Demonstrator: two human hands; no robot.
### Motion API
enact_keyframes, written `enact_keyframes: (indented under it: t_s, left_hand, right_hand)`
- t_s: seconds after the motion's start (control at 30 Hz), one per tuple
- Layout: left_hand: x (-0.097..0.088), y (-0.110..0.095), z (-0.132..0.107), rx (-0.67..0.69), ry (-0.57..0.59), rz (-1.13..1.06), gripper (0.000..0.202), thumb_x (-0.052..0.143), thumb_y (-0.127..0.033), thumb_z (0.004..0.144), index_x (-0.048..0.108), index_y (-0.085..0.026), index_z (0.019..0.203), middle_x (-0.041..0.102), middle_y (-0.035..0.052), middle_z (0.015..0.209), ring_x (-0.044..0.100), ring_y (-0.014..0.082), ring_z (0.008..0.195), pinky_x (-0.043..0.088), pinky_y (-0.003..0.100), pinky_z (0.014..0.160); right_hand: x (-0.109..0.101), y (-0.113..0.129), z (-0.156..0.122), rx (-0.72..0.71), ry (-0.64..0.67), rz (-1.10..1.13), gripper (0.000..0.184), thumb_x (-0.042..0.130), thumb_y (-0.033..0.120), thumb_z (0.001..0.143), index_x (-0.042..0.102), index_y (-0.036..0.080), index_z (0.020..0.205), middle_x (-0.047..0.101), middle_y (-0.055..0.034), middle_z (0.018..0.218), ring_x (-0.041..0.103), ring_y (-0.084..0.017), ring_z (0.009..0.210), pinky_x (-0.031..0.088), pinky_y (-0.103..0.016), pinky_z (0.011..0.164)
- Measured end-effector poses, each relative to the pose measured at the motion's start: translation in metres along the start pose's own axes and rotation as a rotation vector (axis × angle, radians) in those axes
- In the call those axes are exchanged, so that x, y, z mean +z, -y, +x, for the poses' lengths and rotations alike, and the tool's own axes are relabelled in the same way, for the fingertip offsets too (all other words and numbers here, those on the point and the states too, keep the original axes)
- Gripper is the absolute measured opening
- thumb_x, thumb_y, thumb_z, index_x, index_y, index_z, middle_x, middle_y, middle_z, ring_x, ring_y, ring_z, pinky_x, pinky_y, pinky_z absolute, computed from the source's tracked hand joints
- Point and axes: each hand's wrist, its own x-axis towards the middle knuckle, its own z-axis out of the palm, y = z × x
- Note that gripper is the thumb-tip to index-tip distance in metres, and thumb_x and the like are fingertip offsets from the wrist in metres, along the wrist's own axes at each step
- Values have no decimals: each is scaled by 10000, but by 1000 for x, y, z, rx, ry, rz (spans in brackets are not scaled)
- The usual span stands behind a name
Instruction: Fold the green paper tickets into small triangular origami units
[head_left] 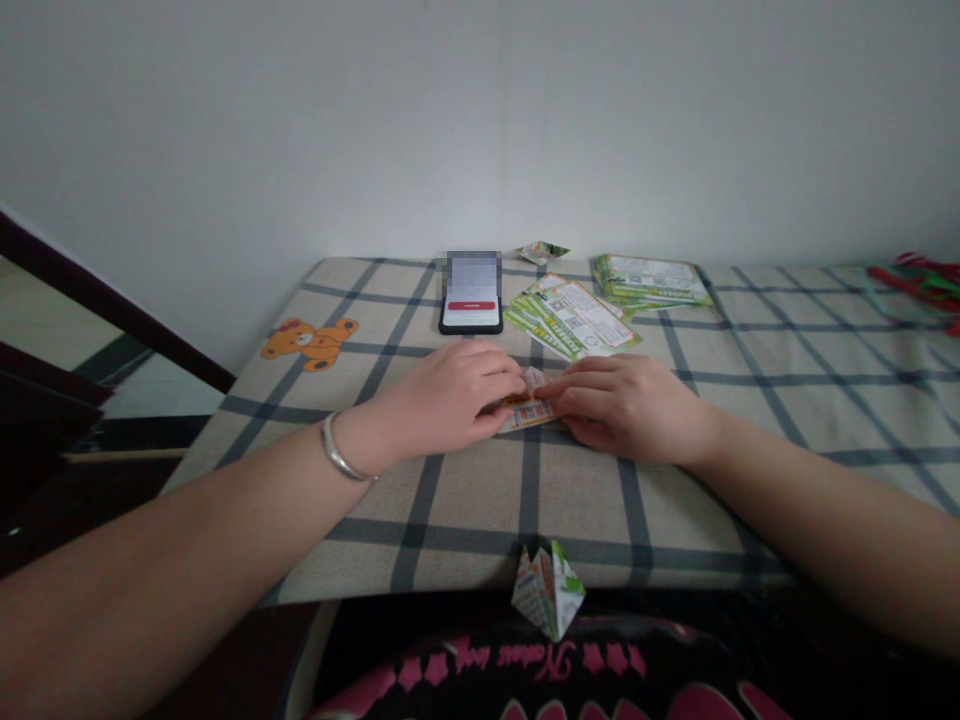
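Observation:
A small printed paper [531, 412], partly folded, lies on the tablecloth between my two hands. My left hand [469, 395], with a silver bangle at the wrist, has its fingers curled together on the paper's left side. From the other side my right hand [634, 408] holds the paper's right edge, thumb and fingers closed on it. My fingers hide much of the sheet. Nearer to me, a folded paper piece [549, 592] with pointed tips is at the table's front edge.
Behind my hands are a phone [471, 295], fanned green-and-white leaflets [574, 315], a leaflet stack [652, 280] and a small folded paper [541, 252] by the wall. A bear sticker [311, 343] marks the checked tablecloth [480, 500]. Red and green items [919, 290] lie far right.

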Motion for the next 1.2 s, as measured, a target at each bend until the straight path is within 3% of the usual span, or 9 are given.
enact_keyframes:
  t_s: [0.13, 0.5, 0.77, 1.0, 1.2]
  left_hand:
    - [-2, 1, 0, -5, -8, 7, 207, 545, -240, 876, 647, -166, 1040, 685, 55, 1066, 583, 216, 1052, 468, 397, 944]
    - [-6, -2, 1, -44, 35, 72, 168, 545, -271, 893, 665, -155, 911, 681, 58, 936, 582, 216, 972, 462, 381, 894]
    - [-11, -10, -1, -56, 84, 130, 329, 597, -470, 868, 657, -150, 916, 663, 70, 951, 565, 236, 979, 448, 397, 883]
    - [-11, -14, -1, -72, 61, 155, 282, 566, -404, 899, 662, -157, 806, 652, 52, 820, 561, 213, 893, 446, 366, 825]
    - [-12, -15, -1, -72, 53, 136, 265, 559, -367, 906, 683, -165, 788, 648, 46, 772, 560, 209, 861, 438, 361, 789]
  right_hand:
    - [0, 2, 1, 39, 33, 20, 166, 504, 168, 869, 659, 169, 928, 717, -60, 933, 641, -197, 906, 496, -317, 764]
    - [3, 5, 3, 152, 4, 129, 221, 536, 200, 858, 629, 138, 1049, 666, -73, 876, 600, -191, 831, 478, -317, 747]
    - [4, 3, 2, 157, 35, 186, 260, 583, 211, 837, 635, 154, 1085, 669, -82, 1049, 590, -205, 959, 475, -344, 870]
    - [4, 3, 3, 180, 45, 195, 219, 582, 263, 875, 674, 167, 1049, 659, -82, 1030, 585, -207, 956, 474, -348, 861]
    - [2, 4, 3, 195, 31, 206, 159, 587, 303, 886, 677, 174, 905, 649, -73, 912, 575, -195, 872, 460, -332, 783]
